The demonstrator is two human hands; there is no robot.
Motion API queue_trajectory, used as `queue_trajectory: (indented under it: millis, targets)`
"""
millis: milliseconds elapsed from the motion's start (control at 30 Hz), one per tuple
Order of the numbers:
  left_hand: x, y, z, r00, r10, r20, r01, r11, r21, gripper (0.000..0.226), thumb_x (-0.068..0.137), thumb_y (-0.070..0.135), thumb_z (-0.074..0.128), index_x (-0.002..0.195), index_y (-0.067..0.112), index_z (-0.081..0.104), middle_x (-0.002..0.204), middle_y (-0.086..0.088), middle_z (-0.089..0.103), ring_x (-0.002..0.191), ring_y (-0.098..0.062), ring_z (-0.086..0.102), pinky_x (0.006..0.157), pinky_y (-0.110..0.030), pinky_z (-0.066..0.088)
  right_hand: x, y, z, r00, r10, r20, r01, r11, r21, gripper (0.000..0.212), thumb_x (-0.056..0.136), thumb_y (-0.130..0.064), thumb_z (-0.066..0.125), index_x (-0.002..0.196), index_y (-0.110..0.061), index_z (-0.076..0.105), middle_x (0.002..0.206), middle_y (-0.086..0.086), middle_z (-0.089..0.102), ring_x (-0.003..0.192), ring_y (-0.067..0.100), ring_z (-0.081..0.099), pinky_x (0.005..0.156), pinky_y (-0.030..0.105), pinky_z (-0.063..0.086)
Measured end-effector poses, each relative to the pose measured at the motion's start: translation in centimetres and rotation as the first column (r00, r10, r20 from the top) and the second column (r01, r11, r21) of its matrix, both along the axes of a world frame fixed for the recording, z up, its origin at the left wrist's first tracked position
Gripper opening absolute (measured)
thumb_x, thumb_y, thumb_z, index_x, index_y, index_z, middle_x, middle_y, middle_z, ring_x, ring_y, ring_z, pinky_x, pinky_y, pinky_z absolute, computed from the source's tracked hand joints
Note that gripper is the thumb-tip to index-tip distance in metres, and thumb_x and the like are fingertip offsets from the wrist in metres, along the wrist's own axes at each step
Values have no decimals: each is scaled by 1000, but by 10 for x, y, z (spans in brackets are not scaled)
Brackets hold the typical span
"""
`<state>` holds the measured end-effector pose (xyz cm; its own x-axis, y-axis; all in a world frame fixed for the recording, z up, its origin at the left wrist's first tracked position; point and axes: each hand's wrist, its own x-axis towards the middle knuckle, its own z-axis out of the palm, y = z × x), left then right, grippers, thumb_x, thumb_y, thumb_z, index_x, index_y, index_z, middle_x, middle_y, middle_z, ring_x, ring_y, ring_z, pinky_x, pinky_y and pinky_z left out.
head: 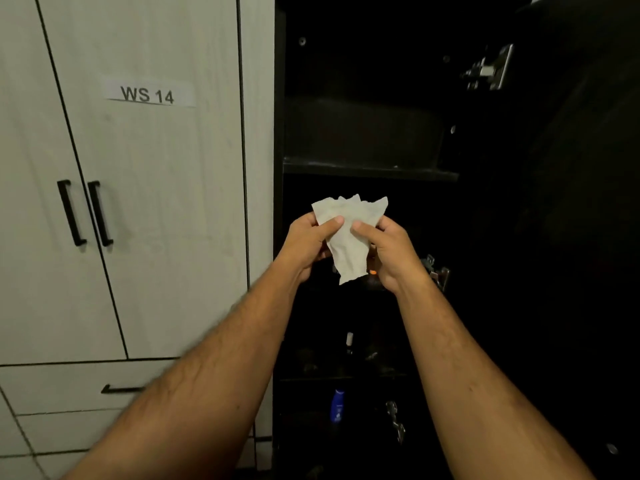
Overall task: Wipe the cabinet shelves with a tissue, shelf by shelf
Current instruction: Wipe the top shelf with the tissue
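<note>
Your two bare forearms reach up from the bottom of the view and meet in front of the open black cabinet (346,168). Between them you hold the tissue (348,237), a crumpled white sheet raised in the air in front of the dark opening, below the upper shelf (370,172) and touching no shelf.

Your left hand (306,244) pinches the tissue's left edge, thumb laid across the front of the paper and fingers curled behind it. Your right hand (388,252) grips the right edge in the same way, its thumb pressed on the front near the left thumb. The tissue's ragged top stands above both thumbs and its lower corner hangs down between your wrists.

Past your hands, the upper shelf shows a pale, scuffed front edge. Lower inside, a blue bottle (337,407) stands on a low shelf, with a small white-tipped item (349,341) on the level above it; the rest of the inside is too dark to make out. A metal hinge (488,69) shines at the upper right of the opening.

To the left stands a pale wardrobe (173,220), its doors closed, with two black handles (85,213) side by side and a label (149,94) reading "WS 14".
</note>
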<state>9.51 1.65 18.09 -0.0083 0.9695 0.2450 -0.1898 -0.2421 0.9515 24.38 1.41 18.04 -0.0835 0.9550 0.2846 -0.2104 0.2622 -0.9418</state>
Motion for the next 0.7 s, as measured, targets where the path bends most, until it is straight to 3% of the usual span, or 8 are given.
queue_trajectory:
  millis: [100, 267, 500, 700]
  targets:
    - [3, 1, 26, 1000, 7, -19, -5, 994, 106, 20, 91, 16, 65, 111, 13, 66, 102, -3, 73, 88, -14, 71, 67, -24, 56, 0, -3, 24, 1000, 20, -13, -20, 1000, 5, 25, 89, -13, 67, 114, -11, 66, 103, 6, 74, 86, 19, 72, 61, 29, 56]
    - [7, 9, 60, 997, 26, -72, -10, 977, 215, 28, 90, 15, 67, 116, 5, 64, 107, -8, 72, 95, -20, 71, 80, -33, 58, 8, 1, 59, 998, -6, -56, 9, 999, 47, 25, 88, -10, 67, 113, -5, 67, 104, 11, 74, 95, 26, 72, 76, 37, 57]
    - [19, 28, 93, 983, 120, -139, -73, 949, 306, 11, 94, 20, 63, 103, 15, 67, 94, -2, 74, 83, -12, 72, 70, -27, 58, 26, 22, 86, 998, -2, -62, 7, 996, 89, 20, 92, -9, 63, 111, -2, 65, 105, 14, 73, 98, 29, 71, 87, 43, 57]
    - [12, 48, 125, 938, 343, -53, -303, 883, 360, 9, 96, 25, 58, 101, 21, 64, 90, 2, 73, 70, -6, 67, 56, -20, 51, 40, 53, 117, 981, -161, -104, 178, 966, 185, 9, 91, -6, 63, 98, -10, 68, 98, 9, 75, 90, 22, 73, 76, 36, 59]
